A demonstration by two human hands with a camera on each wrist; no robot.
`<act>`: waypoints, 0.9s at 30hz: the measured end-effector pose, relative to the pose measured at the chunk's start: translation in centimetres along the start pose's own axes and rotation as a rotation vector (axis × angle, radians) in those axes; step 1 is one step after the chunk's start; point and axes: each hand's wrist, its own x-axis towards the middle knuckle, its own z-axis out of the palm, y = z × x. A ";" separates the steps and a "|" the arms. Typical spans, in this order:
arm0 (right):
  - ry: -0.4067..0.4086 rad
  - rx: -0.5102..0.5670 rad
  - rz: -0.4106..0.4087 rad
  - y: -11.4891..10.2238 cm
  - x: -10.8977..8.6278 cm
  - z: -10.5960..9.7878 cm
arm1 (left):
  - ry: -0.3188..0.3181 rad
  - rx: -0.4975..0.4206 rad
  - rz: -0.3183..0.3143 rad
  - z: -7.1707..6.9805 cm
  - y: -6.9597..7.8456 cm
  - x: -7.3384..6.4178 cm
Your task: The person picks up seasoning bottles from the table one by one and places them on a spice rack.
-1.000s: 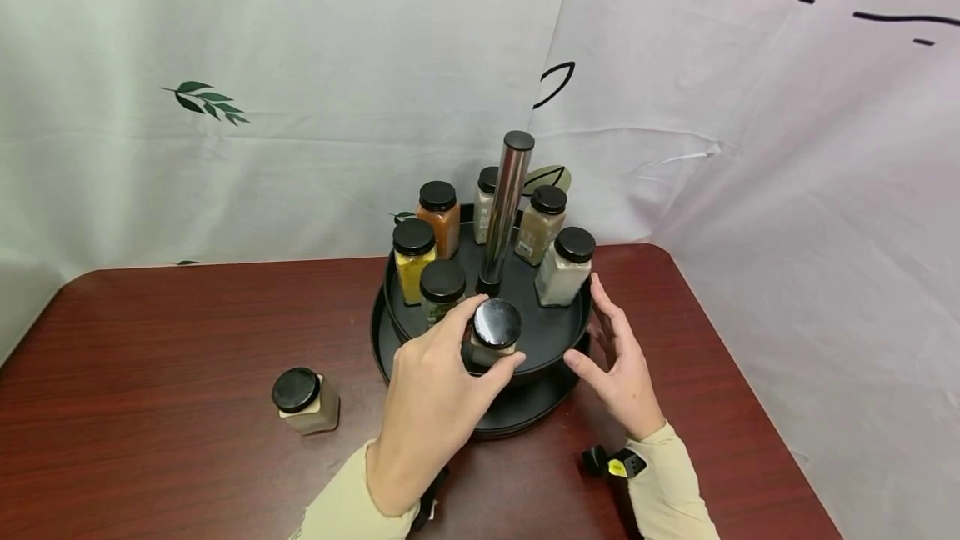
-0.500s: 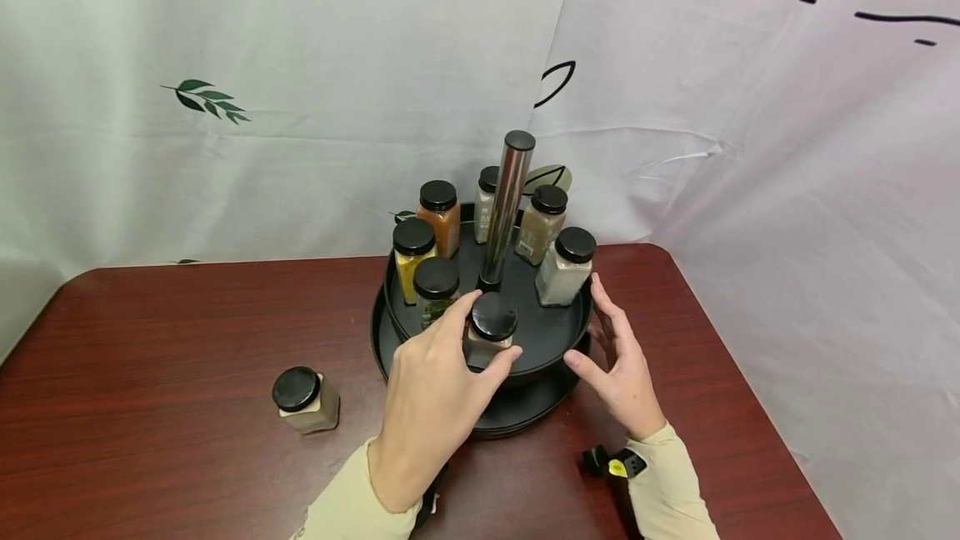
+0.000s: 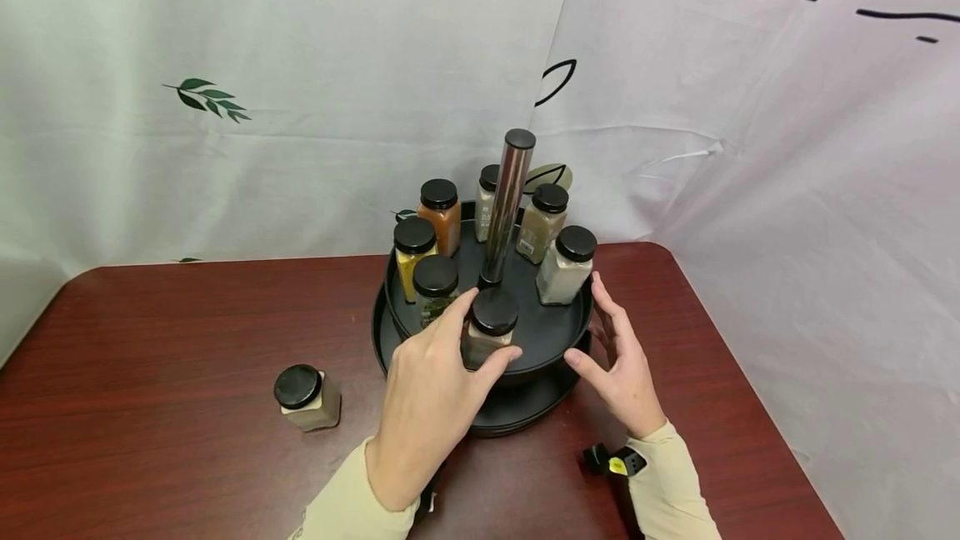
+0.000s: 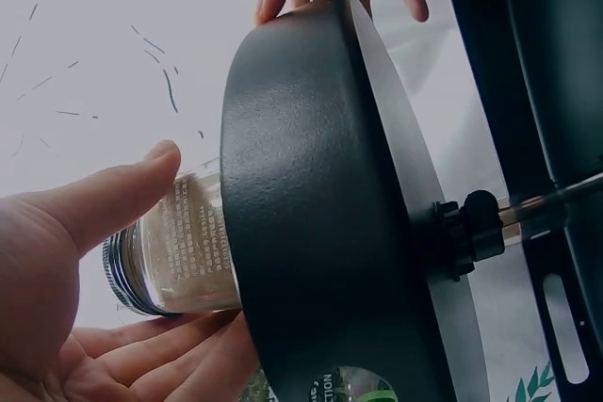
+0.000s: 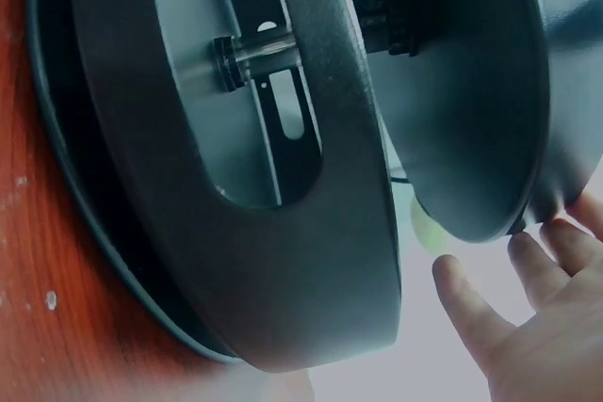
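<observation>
A spice jar (image 3: 489,345) with a black lid and pale powder stands upright at the front of the upper tray (image 3: 551,336) of a black two-tier turntable. My left hand (image 3: 429,390) holds it, thumb on one side and fingers on the other; in the left wrist view the thumb tip lies at the glass (image 4: 193,242). Fairly straight fingers of my right hand (image 3: 622,377) touch the tray's right rim, while the thumb stands apart from it in the right wrist view. The lower tray (image 3: 525,415) sits beneath, partly hidden.
Several more spice jars ring the upper tray, among them a yellow jar (image 3: 412,273), an orange jar (image 3: 444,227) and a white jar (image 3: 561,277). A metal post (image 3: 504,215) rises in the middle. Another jar (image 3: 318,407) stands on the table (image 3: 187,340) at left.
The spice jar in my left hand has gone from tilted to upright on the tray. The green herb jar beside it has shifted slightly left. My right hand stays at the rim.
</observation>
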 end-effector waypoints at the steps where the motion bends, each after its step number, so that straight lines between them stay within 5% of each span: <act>1: 0.001 -0.009 -0.001 0.0 0.0 0.0 | 0.000 0.002 0.003 -0.1 0.0 -0.1; 16: 0.047 -0.039 -0.073 0.5 0.0 0.0 | 0.116 0.020 0.069 -3.1 -0.8 -1.0; 27: 0.106 -0.043 -0.064 0.0 0.3 -0.1 | 0.182 0.087 -0.002 -6.5 -3.7 -2.4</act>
